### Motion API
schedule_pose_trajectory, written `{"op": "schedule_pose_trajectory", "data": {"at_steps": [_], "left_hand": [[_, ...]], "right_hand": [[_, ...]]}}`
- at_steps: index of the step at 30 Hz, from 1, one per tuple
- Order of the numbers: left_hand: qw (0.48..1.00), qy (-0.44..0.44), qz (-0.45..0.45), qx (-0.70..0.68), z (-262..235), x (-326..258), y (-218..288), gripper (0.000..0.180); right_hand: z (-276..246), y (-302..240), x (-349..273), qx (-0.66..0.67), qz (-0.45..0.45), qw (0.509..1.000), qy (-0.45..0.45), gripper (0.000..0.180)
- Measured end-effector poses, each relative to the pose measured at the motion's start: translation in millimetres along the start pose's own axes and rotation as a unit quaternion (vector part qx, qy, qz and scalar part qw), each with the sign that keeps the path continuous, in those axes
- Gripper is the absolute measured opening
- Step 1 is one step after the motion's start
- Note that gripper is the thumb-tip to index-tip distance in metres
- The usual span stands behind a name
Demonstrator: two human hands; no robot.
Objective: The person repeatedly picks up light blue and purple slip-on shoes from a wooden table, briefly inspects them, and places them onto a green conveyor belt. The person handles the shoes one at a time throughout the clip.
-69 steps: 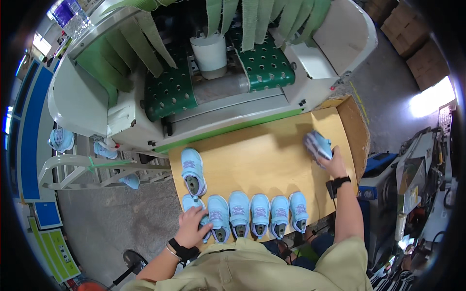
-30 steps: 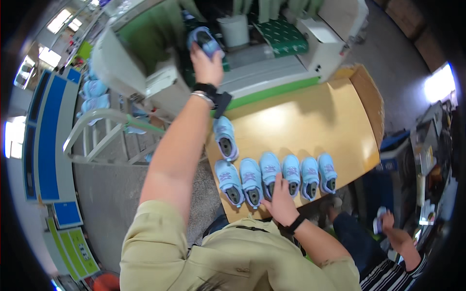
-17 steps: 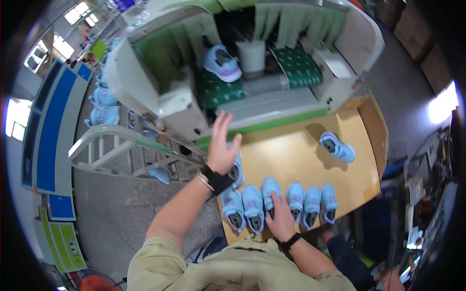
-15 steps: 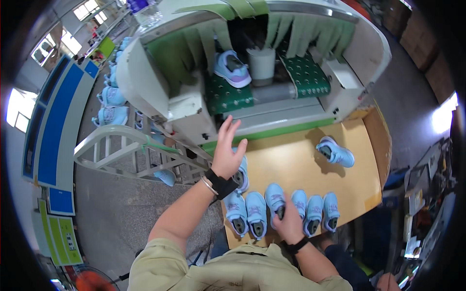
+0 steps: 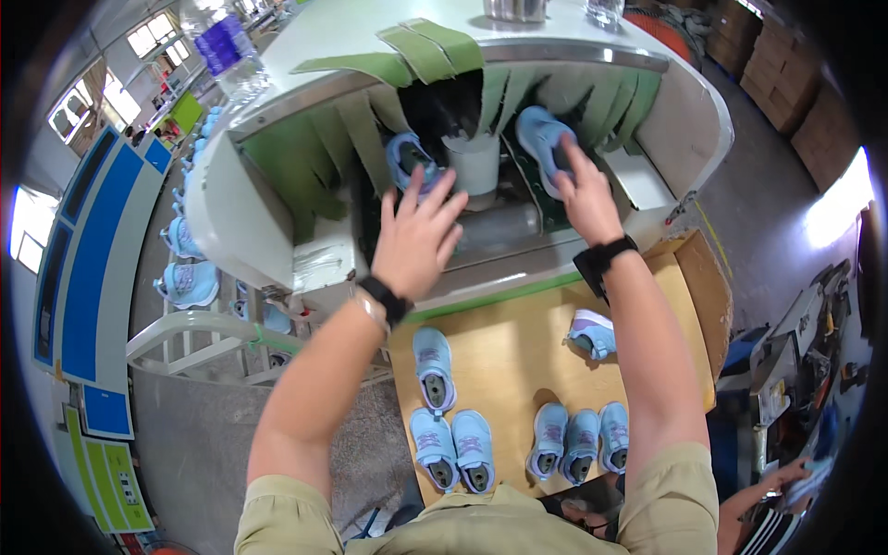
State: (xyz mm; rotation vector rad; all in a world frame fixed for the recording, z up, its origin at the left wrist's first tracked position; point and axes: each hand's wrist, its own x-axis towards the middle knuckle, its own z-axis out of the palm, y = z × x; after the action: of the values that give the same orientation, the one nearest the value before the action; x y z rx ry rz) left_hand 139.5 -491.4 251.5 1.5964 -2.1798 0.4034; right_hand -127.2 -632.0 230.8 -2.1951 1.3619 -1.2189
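At the machine's opening, my right hand grips a light blue sports shoe by its heel end, over the right-hand conveyor belt. My left hand is spread in front of another blue shoe on the left side of the opening. Its fingertips overlap that shoe's near end; whether they touch it I cannot tell. A pale cylinder stands between the two shoes. Below, on the tan board, a blue shoe lies at the left, and more shoes line the near edge.
Green strip curtains hang around the machine opening. A lone shoe lies beside my right forearm on the tan board. At left stand a metal rack and further shoes. A bottle stands on the machine; another person's hand shows lower right.
My right hand has carried a shoe from the near row up to the right belt. My left hand has risen to the left shoe. The view has shifted slightly.
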Motion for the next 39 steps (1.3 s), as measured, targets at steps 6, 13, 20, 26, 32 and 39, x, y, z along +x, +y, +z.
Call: {"op": "schedule_pose_trajectory", "data": {"at_steps": [6, 13, 20, 26, 32, 39], "left_hand": [[0.988, -0.001, -0.009, 0.153, 21.1, 17.6, -36.4, 0.046], [0.964, -0.044, -0.1, 0.241, -1.7, 2.4, -31.8, 0.034], [0.989, -0.134, -0.022, -0.054, -14.1, -73.7, 43.0, 0.062], [0.895, -0.252, 0.086, -0.357, -26.9, -147.0, 142.2, 0.116], [0.503, -0.269, -0.239, -0.786, -31.1, -215.9, 181.6, 0.103], [0.422, -0.215, -0.373, -0.798, -42.1, -287.4, 165.0, 0.108]], "right_hand": [[-30.3, 35.7, -56.9, 0.208, 0.06, 0.974, -0.066, 0.036], [-106.8, 143.9, -229.9, -0.115, 0.26, 0.89, -0.357, 0.08], [-118.8, 77.9, -264.5, 0.015, 0.245, 0.933, -0.262, 0.048], [-152.1, -38.5, -239.2, 0.23, 0.261, 0.877, -0.331, 0.036], [-109.7, -97.5, -306.3, 0.396, 0.378, 0.825, -0.143, 0.054], [-135.4, -93.2, -439.2, 0.232, 0.457, 0.701, -0.496, 0.048]]}}
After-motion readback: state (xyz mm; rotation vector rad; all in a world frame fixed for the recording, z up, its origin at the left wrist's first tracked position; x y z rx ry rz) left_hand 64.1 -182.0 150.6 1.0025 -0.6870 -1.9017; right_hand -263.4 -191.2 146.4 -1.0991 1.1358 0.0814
